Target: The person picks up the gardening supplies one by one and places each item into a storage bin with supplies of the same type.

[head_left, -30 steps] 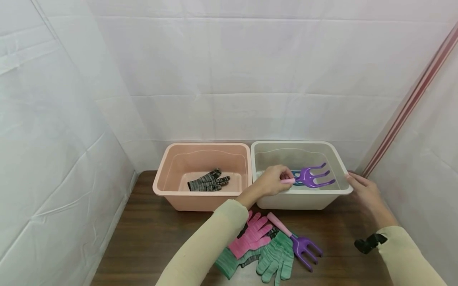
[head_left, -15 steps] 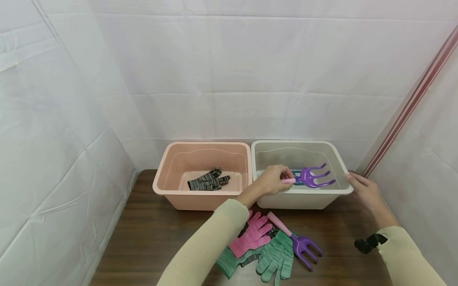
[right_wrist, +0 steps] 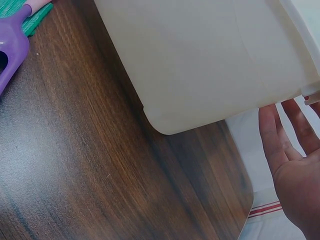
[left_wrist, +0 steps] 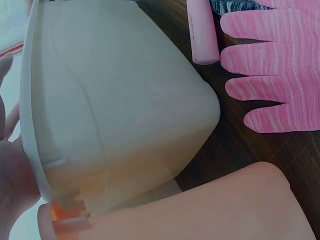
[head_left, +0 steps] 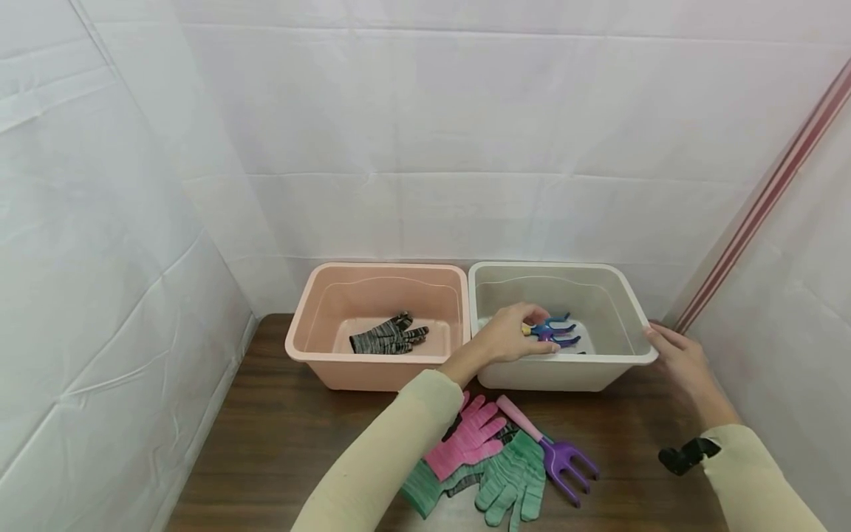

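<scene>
My left hand reaches over the front rim of the white bin, its thumb and fingers spread apart with nothing between them. Just beyond the fingertips, inside this bin, lie a blue hand fork with a yellow neck and a purple hand fork, overlapping; the hand and front wall hide their handles. At the bin's right end, my right hand touches the outside just under the rim. In the right wrist view its fingers reach up nearly straight against the end wall.
A pink bin stands left of the white one, with a grey-black glove inside. In front, on the wooden table, lie a pink glove, green gloves and another purple hand fork with a pink handle.
My left hand has let go of the pink-handled purple hand fork, which has dropped into the white bin over the blue one. My right hand has stayed at the rim.
</scene>
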A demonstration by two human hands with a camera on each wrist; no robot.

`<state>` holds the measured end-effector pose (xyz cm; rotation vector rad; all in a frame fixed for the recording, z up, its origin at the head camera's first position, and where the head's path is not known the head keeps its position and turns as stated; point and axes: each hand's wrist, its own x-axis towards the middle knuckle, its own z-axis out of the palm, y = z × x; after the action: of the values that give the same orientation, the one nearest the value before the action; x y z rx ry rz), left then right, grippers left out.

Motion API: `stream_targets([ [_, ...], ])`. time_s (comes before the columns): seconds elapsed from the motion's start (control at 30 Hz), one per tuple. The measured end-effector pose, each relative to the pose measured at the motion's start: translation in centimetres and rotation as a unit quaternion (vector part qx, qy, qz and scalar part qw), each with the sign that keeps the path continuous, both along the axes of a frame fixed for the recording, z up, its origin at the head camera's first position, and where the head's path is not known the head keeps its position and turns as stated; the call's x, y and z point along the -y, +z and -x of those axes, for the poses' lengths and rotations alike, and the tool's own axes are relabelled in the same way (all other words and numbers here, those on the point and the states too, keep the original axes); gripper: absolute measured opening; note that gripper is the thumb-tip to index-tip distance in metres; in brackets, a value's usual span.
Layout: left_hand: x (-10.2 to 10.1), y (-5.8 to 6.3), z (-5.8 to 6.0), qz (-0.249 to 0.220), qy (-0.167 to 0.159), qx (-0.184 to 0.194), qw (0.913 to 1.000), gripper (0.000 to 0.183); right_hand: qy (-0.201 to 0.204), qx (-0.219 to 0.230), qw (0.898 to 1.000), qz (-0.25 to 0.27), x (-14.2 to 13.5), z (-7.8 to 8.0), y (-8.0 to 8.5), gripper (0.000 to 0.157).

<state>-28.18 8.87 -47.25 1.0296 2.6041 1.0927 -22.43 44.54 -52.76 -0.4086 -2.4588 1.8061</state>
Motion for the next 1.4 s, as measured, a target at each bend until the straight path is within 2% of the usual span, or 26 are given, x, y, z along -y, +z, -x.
stream_targets([
  [0.17,0.2,0.0,-0.1,-0.007,-0.004,0.008,0.9999,0.064,0.014,0.011,1.0,-0.006,0.0,-0.1,-0.1,0.087],
  [0.33,0.2,0.1,0.0,-0.007,-0.013,0.01,0.9998,0.065,0.007,0.014,1.0,-0.007,0.2,-0.1,0.0,0.087],
  [0.47,0.4,0.4,0.1,-0.028,-0.02,0.022,0.9992,0.066,0.0,0.012,1.0,-0.007,0.5,-0.1,0.3,0.087],
  [0.63,0.6,1.4,0.0,-0.083,-0.017,0.038,0.9957,0.061,-0.009,0.013,1.0,0.001,0.7,0.1,0.5,0.087],
  [0.8,0.8,2.9,-0.4,-0.09,-0.042,0.009,0.995,0.06,-0.019,0.011,1.0,0.01,0.9,0.1,0.7,0.086],
  [1.0,1.4,4.2,-1.7,-0.085,-0.087,-0.024,0.9923,0.063,-0.023,0.015,1.0,-0.002,1.2,0.1,0.9,0.087],
  [1.23,2.1,4.2,-4.1,-0.115,-0.11,-0.03,0.9868,0.059,-0.02,0.041,0.998,-0.047,0.9,-0.3,0.7,0.09],
  [1.33,2.4,3.9,-5.1,-0.122,-0.127,-0.023,0.9841,0.059,-0.009,0.032,0.999,-0.033,0.6,-0.3,0.6,0.089],
  [1.4,2.6,3.8,-5.8,-0.118,-0.138,-0.019,0.9832,0.059,-0.001,0.017,1.0,0.003,0.5,-0.4,0.6,0.084],
])
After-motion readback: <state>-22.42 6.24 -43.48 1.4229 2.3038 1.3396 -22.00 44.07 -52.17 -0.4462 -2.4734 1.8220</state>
